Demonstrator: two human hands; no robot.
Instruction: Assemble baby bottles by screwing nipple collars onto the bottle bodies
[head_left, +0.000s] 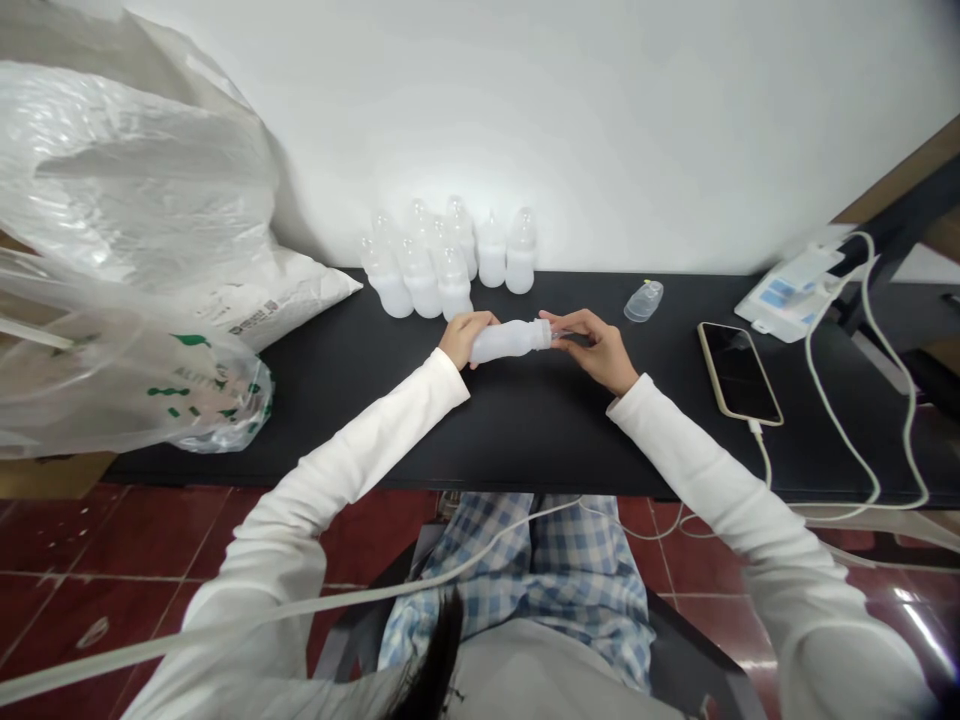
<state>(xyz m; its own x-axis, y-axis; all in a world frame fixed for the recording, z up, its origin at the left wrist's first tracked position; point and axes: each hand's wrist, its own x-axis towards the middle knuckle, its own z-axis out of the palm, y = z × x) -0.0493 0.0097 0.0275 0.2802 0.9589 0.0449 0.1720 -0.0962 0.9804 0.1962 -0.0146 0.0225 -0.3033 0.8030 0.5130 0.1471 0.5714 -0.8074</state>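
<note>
A black desk [525, 440] runs across the view, set against a white wall [600, 120]. Above the middle of the desk, a milky plastic bottle [506, 341] lies on its side between the two hands, its long axis running nearly parallel to the desk's front edge. Its rounded base points to the person's left, and its neck points right and slightly upward. The hands are close together and both hold the bottle: the left hand [466, 336] wraps around the base end, while the right hand [592, 350] pinches the neck end with its fingertips. A small clear piece shows at the mouth, but its exact shape is hidden by those fingers.

At the left, a large crumpled plastic bag [127, 180] hangs over the desk's end, partly covering a white sack [292, 300]. A cluster of upright milky bottles [435, 270] stands between the left hand and the wall, its nearest bottle just beyond the left hand. To the right of the right hand, a smartphone [739, 372] lies face up with a white charging cable [821, 390] plugged into its lower end. A white-and-blue box [791, 292] sits beyond it. A small clear plastic cap [643, 301] lies on its side near the wall, past the right hand.
</note>
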